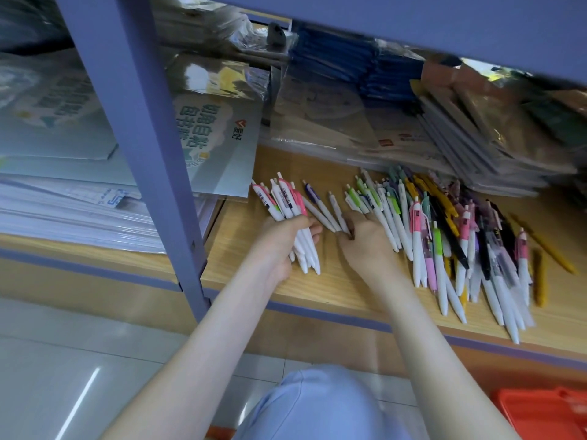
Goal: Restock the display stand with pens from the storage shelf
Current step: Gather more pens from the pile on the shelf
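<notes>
Left hand (286, 241) grips a bundle of pink-clip pens (287, 201) near the storage shelf's (254, 281) front edge. Right hand (365, 239) curls onto loose white pens (336, 211) beside it; cannot tell whether it pinches or only touches them. Best to take one matching pen, tips aligned, and avoid the mixed pile (460, 236) on the right

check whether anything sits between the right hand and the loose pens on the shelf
Nothing visible does: the right hand touches the loose pens on the shelf. The left hand grips a bundle of pens beside it.
</notes>
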`<action>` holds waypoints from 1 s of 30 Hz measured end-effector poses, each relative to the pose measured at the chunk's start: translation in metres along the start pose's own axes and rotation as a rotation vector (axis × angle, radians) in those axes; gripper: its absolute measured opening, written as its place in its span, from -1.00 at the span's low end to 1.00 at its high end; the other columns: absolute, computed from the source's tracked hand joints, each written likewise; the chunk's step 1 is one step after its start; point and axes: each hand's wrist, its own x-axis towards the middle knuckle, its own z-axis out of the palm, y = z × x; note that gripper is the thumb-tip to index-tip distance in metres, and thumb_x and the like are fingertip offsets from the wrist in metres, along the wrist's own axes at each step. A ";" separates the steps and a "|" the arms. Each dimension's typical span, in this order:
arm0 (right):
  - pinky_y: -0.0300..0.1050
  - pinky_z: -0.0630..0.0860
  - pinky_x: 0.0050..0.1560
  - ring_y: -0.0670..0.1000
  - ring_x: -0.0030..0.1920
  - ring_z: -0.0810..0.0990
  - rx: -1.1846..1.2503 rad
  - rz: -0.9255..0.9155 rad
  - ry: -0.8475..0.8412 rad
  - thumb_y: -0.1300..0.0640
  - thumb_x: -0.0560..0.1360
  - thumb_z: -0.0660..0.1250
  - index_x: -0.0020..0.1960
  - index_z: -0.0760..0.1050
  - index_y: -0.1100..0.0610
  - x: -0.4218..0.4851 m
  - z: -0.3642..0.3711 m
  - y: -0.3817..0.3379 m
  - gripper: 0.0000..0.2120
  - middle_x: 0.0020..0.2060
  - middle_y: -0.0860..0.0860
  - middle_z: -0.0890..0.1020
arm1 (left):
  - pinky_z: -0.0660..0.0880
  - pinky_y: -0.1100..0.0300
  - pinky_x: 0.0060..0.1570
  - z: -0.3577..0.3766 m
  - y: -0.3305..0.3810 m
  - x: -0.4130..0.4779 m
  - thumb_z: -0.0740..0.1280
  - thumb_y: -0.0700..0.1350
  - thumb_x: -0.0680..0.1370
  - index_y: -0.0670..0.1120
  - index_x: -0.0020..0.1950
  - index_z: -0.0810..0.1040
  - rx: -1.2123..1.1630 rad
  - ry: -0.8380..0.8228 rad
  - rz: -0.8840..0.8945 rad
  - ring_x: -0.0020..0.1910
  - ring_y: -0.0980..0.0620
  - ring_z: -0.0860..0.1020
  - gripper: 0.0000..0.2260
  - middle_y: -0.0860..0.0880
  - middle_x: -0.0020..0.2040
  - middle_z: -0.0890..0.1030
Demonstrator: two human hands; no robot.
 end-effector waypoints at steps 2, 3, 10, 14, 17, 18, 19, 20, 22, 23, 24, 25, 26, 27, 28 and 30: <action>-0.21 0.38 0.06 0.09 0.16 0.49 0.065 0.050 -0.024 0.19 0.52 0.25 0.36 0.39 0.16 -0.004 -0.005 0.000 -0.60 0.21 0.13 0.49 | 0.51 0.10 0.18 0.005 0.001 -0.003 0.17 -0.36 0.61 -0.40 0.20 0.49 0.008 -0.022 -0.041 0.21 -0.19 0.55 -0.78 -0.34 0.16 0.56; -0.21 0.39 -0.02 0.07 0.07 0.52 0.060 0.078 -0.047 0.17 0.51 0.26 0.33 0.41 0.17 -0.007 -0.007 -0.001 -0.61 0.16 0.12 0.52 | 0.41 0.07 0.29 0.007 0.001 -0.005 0.13 -0.34 0.63 -0.41 0.29 0.42 0.019 -0.034 -0.067 0.31 -0.21 0.47 -0.73 -0.35 0.27 0.49; -0.21 0.32 -0.43 -0.06 -0.36 0.47 -0.059 0.206 -0.237 0.06 0.54 0.20 -0.05 0.40 0.15 -0.023 -0.027 -0.002 -0.85 -0.33 0.02 0.53 | 0.54 0.21 -0.28 0.013 -0.016 -0.007 0.31 -0.30 0.54 -0.27 -0.03 0.60 0.033 -0.013 -0.149 -0.16 -0.01 0.64 -0.91 -0.23 0.01 0.65; -0.18 0.39 -0.30 -0.02 -0.30 0.46 -0.054 0.234 -0.299 0.04 0.54 0.25 0.11 0.50 0.26 -0.027 -0.037 0.003 -0.70 -0.15 0.11 0.61 | 0.60 0.22 -0.29 0.016 -0.025 -0.009 0.38 -0.34 0.48 -0.26 -0.14 0.59 0.017 0.017 -0.106 -0.22 0.00 0.68 -0.98 -0.20 -0.20 0.69; -0.17 0.44 -0.27 -0.03 -0.28 0.48 -0.091 0.216 -0.333 0.04 0.54 0.25 0.10 0.48 0.23 -0.029 -0.039 0.004 -0.73 -0.21 0.04 0.53 | 0.57 0.24 -0.28 0.024 -0.023 -0.015 0.30 -0.31 0.54 -0.28 -0.04 0.58 0.046 -0.029 -0.167 -0.12 -0.05 0.63 -0.93 -0.26 0.03 0.64; -0.15 0.46 -0.23 -0.01 -0.25 0.49 -0.083 0.212 -0.332 0.05 0.54 0.25 0.08 0.47 0.22 -0.029 -0.039 0.006 -0.75 -0.19 0.04 0.51 | 0.56 0.23 -0.21 0.026 -0.022 -0.017 0.28 -0.31 0.56 -0.29 0.02 0.57 0.055 -0.041 -0.182 -0.05 -0.07 0.61 -0.89 -0.25 0.10 0.61; -0.14 0.47 -0.20 0.01 -0.22 0.50 -0.065 0.207 -0.321 0.06 0.55 0.24 0.06 0.46 0.21 -0.030 -0.039 0.007 -0.78 -0.18 0.04 0.52 | 0.55 0.23 -0.17 0.027 -0.022 -0.018 0.26 -0.30 0.57 -0.29 0.07 0.56 0.067 -0.044 -0.187 0.00 -0.07 0.60 -0.86 -0.24 0.15 0.60; -0.14 0.46 -0.20 0.02 -0.21 0.51 -0.033 0.204 -0.300 0.06 0.55 0.24 0.04 0.47 0.20 -0.031 -0.040 0.009 -0.80 -0.17 0.05 0.53 | 0.55 0.24 -0.20 0.027 -0.023 -0.019 0.25 -0.31 0.58 -0.28 0.08 0.56 0.070 -0.041 -0.180 0.00 -0.07 0.59 -0.86 -0.24 0.16 0.59; -0.18 0.41 -0.26 -0.06 -0.24 0.49 0.094 0.202 -0.204 0.05 0.56 0.25 -0.01 0.46 0.16 -0.036 -0.040 0.013 -0.84 -0.22 -0.01 0.52 | 0.55 0.24 -0.26 0.027 -0.023 -0.020 0.22 -0.32 0.58 -0.28 0.09 0.54 0.072 -0.024 -0.159 -0.01 -0.07 0.59 -0.85 -0.24 0.11 0.61; -0.26 0.38 -0.28 -0.12 -0.26 0.45 0.180 0.193 -0.144 0.05 0.56 0.27 -0.03 0.44 0.11 -0.039 -0.040 0.015 -0.88 -0.25 -0.06 0.50 | 0.56 0.22 -0.18 0.027 -0.023 -0.020 0.21 -0.33 0.59 -0.29 0.11 0.53 0.068 -0.014 -0.148 0.02 -0.09 0.60 -0.84 -0.22 0.06 0.62; -0.32 0.36 -0.31 -0.16 -0.27 0.43 0.266 0.174 -0.095 0.05 0.55 0.29 -0.04 0.43 0.07 -0.042 -0.040 0.015 -0.91 -0.26 -0.11 0.48 | 0.55 0.17 -0.07 0.028 -0.024 -0.020 0.23 -0.34 0.58 -0.28 0.08 0.54 0.058 0.002 -0.125 0.03 -0.12 0.61 -0.86 -0.20 -0.01 0.63; -0.36 0.34 -0.33 -0.19 -0.28 0.43 0.337 0.138 -0.070 0.06 0.54 0.31 -0.07 0.44 0.04 -0.045 -0.040 0.014 -0.93 -0.28 -0.12 0.48 | 0.53 0.10 -0.02 0.028 -0.025 -0.019 0.27 -0.34 0.55 -0.24 0.01 0.55 0.056 0.015 -0.085 -0.01 -0.14 0.61 -0.90 -0.17 -0.10 0.63; -0.39 0.34 -0.34 -0.20 -0.30 0.43 0.383 0.094 -0.063 0.06 0.53 0.32 -0.11 0.46 0.02 -0.047 -0.039 0.014 -0.93 -0.30 -0.12 0.48 | 0.52 0.05 0.00 0.028 -0.026 -0.019 0.31 -0.35 0.52 -0.21 -0.06 0.57 0.053 0.015 -0.044 -0.07 -0.13 0.61 -0.92 -0.15 -0.17 0.63; -0.41 0.35 -0.34 -0.22 -0.33 0.43 0.397 0.048 -0.063 0.08 0.52 0.33 -0.13 0.46 0.01 -0.049 -0.037 0.012 -0.92 -0.33 -0.12 0.48 | 0.53 0.01 0.03 0.029 -0.027 -0.021 0.35 -0.34 0.50 -0.19 -0.09 0.58 0.045 -0.015 -0.015 -0.11 -0.13 0.61 -0.92 -0.16 -0.19 0.63; -0.43 0.35 -0.33 -0.24 -0.36 0.43 0.386 0.008 -0.058 0.09 0.53 0.33 -0.16 0.45 0.00 -0.050 -0.036 0.011 -0.90 -0.34 -0.12 0.46 | 0.54 -0.04 0.07 0.029 -0.027 -0.023 0.37 -0.34 0.49 -0.19 -0.08 0.59 0.020 -0.068 -0.002 -0.10 -0.13 0.62 -0.92 -0.19 -0.15 0.65; -0.42 0.36 -0.32 -0.26 -0.37 0.42 0.361 -0.049 -0.061 0.11 0.53 0.32 -0.19 0.41 0.00 -0.049 -0.034 0.011 -0.85 -0.36 -0.11 0.45 | 0.55 -0.12 0.12 0.029 -0.030 -0.025 0.40 -0.33 0.47 -0.22 -0.02 0.62 -0.018 -0.165 0.014 -0.04 -0.15 0.64 -0.89 -0.22 -0.05 0.67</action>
